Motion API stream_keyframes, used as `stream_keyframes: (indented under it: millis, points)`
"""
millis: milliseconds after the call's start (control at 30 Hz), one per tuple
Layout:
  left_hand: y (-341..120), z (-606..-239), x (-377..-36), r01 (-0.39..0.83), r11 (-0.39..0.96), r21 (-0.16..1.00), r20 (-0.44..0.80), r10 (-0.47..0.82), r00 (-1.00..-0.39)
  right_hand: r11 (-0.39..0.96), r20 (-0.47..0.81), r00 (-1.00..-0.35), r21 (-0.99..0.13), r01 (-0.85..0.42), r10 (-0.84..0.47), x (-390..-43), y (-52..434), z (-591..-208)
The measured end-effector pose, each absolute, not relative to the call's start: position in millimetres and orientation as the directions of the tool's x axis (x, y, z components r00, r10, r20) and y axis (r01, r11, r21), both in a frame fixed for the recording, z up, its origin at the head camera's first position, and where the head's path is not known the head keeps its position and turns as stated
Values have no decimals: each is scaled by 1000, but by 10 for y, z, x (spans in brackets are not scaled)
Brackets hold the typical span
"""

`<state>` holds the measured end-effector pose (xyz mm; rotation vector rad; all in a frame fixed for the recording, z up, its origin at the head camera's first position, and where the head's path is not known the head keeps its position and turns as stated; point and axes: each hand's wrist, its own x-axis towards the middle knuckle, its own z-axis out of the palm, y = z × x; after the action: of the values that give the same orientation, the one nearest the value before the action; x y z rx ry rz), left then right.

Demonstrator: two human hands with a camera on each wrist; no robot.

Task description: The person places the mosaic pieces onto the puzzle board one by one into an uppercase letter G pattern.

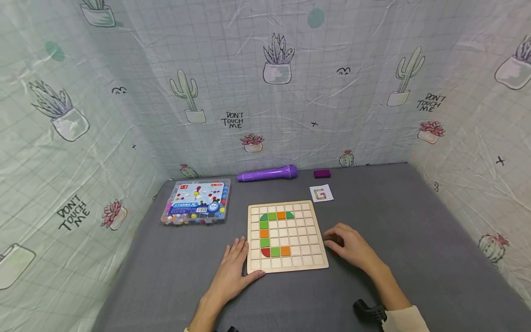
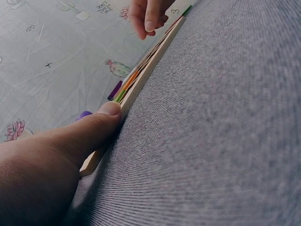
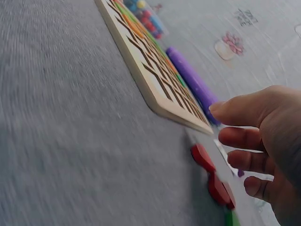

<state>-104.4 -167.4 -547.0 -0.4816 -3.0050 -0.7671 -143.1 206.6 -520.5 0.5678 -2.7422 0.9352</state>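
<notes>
The left hand [image 1: 232,272] lies flat, thumb against the near left corner of the wooden board [image 1: 286,236] mid-desk. The right hand [image 1: 350,246], fingers loosely curled and grasping nothing, hovers over red pieces [image 3: 211,176] just off the board's right edge.

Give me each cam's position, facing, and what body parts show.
Head: above, looking forward and down at the board; both hands, left hand, right hand.
Left wrist: low on the mat, looking along the board edge; left thumb, right fingers.
Right wrist: low, facing the board corner and red pieces; right fingers.
Shared: all three see the board.
</notes>
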Motion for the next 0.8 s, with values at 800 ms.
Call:
stream_keyframes:
  millis: [800]
  points:
    - [-1676, -5474, -1039, 283, 838, 467, 70, 284, -956, 816, 203, -964, -519, -254, -171, -1427, 2435, -5266]
